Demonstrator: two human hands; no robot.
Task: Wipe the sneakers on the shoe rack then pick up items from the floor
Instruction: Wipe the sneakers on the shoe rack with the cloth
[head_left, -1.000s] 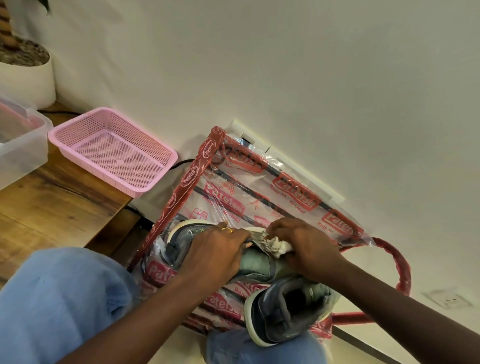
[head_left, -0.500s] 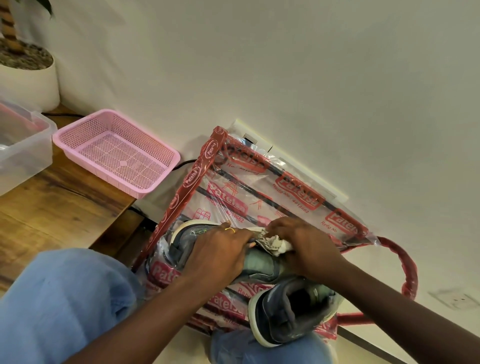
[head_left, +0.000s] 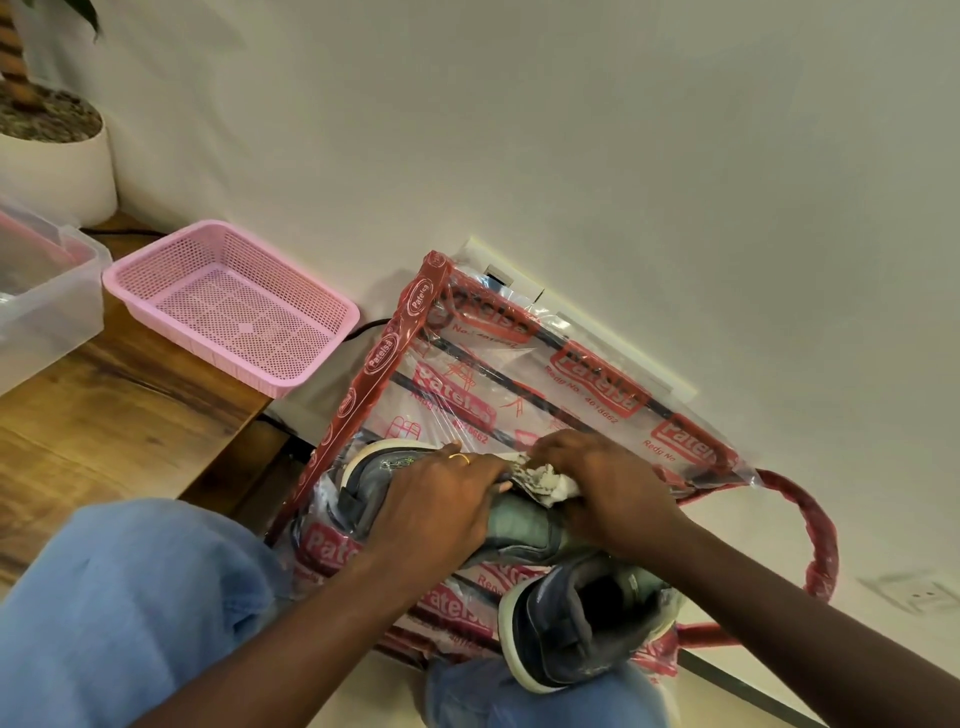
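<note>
White wall filled the background of the head view and met a wooden desk at left. On the desk stood a pink mesh basket, a clear plastic container and, in the corner, a white plant pot. Beside the desk, against the wall, stood the shoe rack, its red frame wrapped in clear plastic printed with red lettering.

Two grey sneakers lay on the rack: the upper sneaker beneath both hands, and the lower sneaker just beside it toward the camera, its opening visible.

Left hand: fingers curled over the upper sneaker, gripping it; a ring showed on one finger.

Right hand: fingers clamped round a crumpled white cloth, which was pressed against the upper sneaker between the two hands.

Knees in blue denim occupied the lower frame. A wall socket sat on the wall at right.
</note>
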